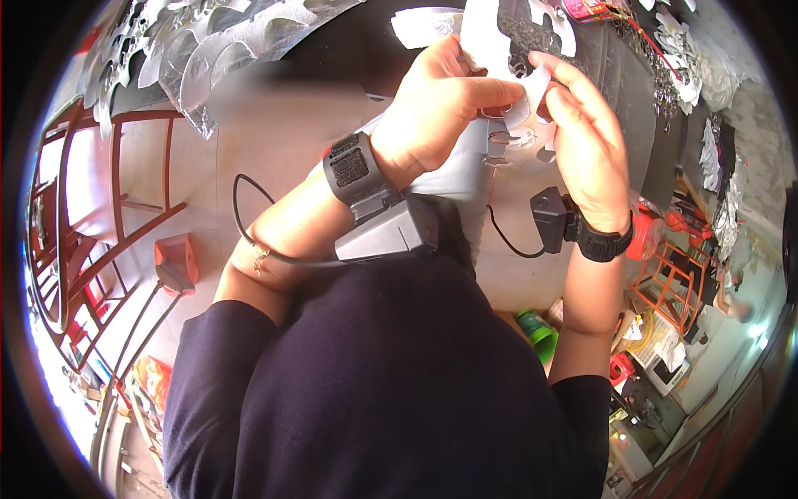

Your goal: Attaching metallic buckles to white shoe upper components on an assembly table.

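Note:
My left hand point(440, 104) is closed on a white cut-out card point(486, 37), its thumb pressed flat toward the right. Close beside it, my right hand point(586, 137) pinches the edge of a small curled white piece point(536, 87) between thumb and fingers. Whether the two white pieces are joined cannot be made out. Small shiny metal rings point(497, 112) show just under my left thumb. Another white card piece point(428, 27) lies on the dark table point(374, 50) beyond my left hand.
At the upper left, white cut-outs and clear plastic point(212, 71) overhang the table edge. Metal chains point(665, 91) and a pink-red packet point(586, 8) lie to the right. A wooden chair frame point(116, 166), red dustpan point(176, 264) and green bin point(539, 334) stand below.

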A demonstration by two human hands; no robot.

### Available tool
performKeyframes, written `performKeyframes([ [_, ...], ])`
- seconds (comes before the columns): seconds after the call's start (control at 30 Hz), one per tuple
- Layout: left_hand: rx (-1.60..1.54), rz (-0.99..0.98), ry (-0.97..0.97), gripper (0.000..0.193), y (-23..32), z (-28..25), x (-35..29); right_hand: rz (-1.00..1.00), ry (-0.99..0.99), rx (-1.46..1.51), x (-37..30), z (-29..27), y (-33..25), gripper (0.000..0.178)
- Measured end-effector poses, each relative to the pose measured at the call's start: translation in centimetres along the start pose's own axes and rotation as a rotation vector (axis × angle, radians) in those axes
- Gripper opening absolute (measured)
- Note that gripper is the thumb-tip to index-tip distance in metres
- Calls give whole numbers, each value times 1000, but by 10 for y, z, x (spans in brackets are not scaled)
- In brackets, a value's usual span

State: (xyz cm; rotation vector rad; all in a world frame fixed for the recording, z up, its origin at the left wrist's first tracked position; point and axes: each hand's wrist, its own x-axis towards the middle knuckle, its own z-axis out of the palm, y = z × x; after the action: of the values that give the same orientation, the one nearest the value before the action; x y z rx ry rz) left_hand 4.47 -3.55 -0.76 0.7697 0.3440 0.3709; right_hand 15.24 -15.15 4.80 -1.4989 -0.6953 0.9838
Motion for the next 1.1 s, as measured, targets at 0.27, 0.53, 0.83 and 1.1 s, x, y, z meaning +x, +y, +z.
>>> performKeyframes([
  [0.27, 41, 31, -20, 36, -2, 3, 1, 12, -29, -99, 5, -2, 5, 40],
  [0.53, -212, -48, -120, 33, -5, -7, 5, 95, 49, 284, 15, -6, 8, 40],
  [0.83, 39, 91, 54, 30, -8, 0, -6, 147, -64, 496, 10, -10, 9, 33],
  [1.1, 144, 72, 20, 31, -10, 5, -9, -21, 71, 96, 12, 7, 12, 31],
])
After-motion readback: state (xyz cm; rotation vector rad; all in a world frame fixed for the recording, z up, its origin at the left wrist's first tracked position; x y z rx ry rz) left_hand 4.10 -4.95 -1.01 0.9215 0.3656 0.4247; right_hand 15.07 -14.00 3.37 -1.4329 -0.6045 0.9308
